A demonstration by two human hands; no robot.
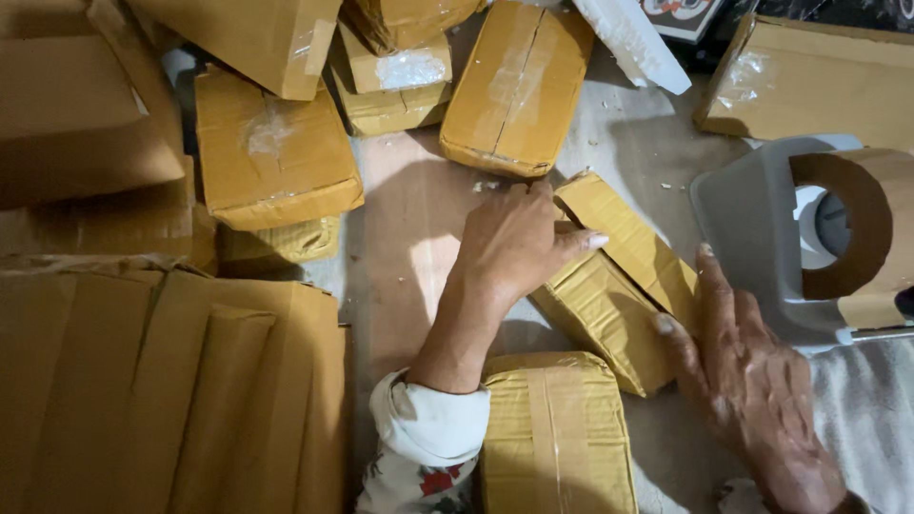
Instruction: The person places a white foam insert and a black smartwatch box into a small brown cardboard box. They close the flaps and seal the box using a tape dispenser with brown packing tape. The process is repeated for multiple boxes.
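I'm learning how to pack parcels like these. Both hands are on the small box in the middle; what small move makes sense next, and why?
Probably press the open flap down flat. The left hand rests on the top edge of the small cardboard box, whose flap stands apart from the body, while the right hand steadies its lower side. The tape dispenser sits just beside it, untouched.

Two hands [519, 238], one tape dispenser [809, 238], roughly ten taped cardboard parcels [614, 276]

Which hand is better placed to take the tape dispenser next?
Probably the right hand: it lies beside the grey tape dispenser, while the left hand rests across the small taped box.
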